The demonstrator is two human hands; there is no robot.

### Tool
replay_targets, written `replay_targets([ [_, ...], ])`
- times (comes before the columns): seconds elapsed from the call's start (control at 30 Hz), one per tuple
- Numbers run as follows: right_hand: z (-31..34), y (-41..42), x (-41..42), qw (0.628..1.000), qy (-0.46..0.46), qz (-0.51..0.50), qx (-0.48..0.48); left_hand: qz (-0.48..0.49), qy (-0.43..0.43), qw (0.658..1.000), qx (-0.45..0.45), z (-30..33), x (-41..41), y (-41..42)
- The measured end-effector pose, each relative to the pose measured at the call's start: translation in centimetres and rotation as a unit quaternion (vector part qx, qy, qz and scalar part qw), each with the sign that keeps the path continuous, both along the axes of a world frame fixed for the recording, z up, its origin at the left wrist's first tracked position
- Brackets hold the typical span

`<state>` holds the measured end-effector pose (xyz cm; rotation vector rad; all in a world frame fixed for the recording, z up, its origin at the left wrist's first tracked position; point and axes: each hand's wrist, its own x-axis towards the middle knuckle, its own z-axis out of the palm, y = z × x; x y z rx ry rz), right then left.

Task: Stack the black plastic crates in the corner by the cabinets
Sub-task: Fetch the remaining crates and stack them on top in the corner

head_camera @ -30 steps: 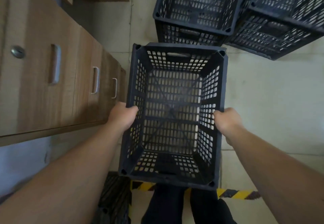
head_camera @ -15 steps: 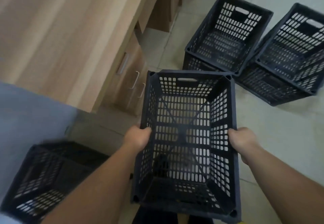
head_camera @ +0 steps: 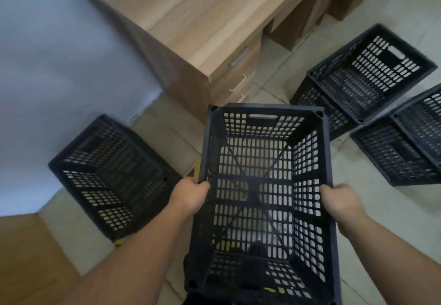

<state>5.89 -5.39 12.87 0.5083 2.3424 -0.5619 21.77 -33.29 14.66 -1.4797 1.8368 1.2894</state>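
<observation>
I hold a black perforated plastic crate (head_camera: 260, 173) in the air in front of me, its open top facing up. My left hand (head_camera: 189, 197) grips its left rim and my right hand (head_camera: 340, 201) grips its right rim. On the floor to the left, in the corner between the blue-grey wall and the wooden cabinet, stands another black crate (head_camera: 112, 171). Two more black crates (head_camera: 365, 75) (head_camera: 415, 142) sit on the floor at the right, close together.
A long wooden cabinet (head_camera: 202, 18) with drawers and metal handles runs along the top. The blue-grey wall (head_camera: 47, 66) fills the left. A brown wooden surface (head_camera: 23, 257) is at the bottom left. Pale floor tiles (head_camera: 381, 209) lie to the right, with yellow-black tape below the held crate.
The view has swung left with the held crate. The corner crate has come fully into view on the left, and the two crates on the right have shifted toward the frame's edge.
</observation>
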Motion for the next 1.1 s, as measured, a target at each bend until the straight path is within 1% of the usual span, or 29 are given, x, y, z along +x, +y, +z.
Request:
replay_targets([
  [0.1, 0.9, -2.0, 2.4, 1.000, 0.006, 0.023, -0.004, 0.030, 0.009, 0.999, -0.005, 0.9, 4.2, -1.1],
  [0.27, 2.7, -6.7, 6.0, 0.997, 0.012, 0.074, -0.010, 0.116, 0.028, 0.993, -0.019, 2.0, 11.0, -3.8],
  [0.4, 3.8, -10.7, 8.8, 0.994, 0.017, 0.110, -0.010, 0.150, 0.035, 0.988, -0.032, 3.3, 15.8, -6.3],
  [0.53, 5.6, -15.6, 11.5, 0.987, 0.011, 0.158, -0.017, 0.177, 0.022, 0.982, -0.066, 4.6, 20.5, -9.0],
  [0.77, 7.5, -26.2, 15.8, 0.968, 0.012, 0.250, -0.033, 0.261, 0.009, 0.963, -0.059, 6.6, 28.2, -15.3],
  [0.93, 7.4, -33.6, 17.5, 0.951, 0.016, 0.306, -0.046, 0.308, 0.000, 0.950, -0.055, 6.7, 31.6, -19.6],
  [1.1, 6.3, -40.1, 17.2, 0.930, 0.007, 0.362, -0.060, 0.353, -0.007, 0.933, -0.073, 6.2, 32.6, -22.8],
])
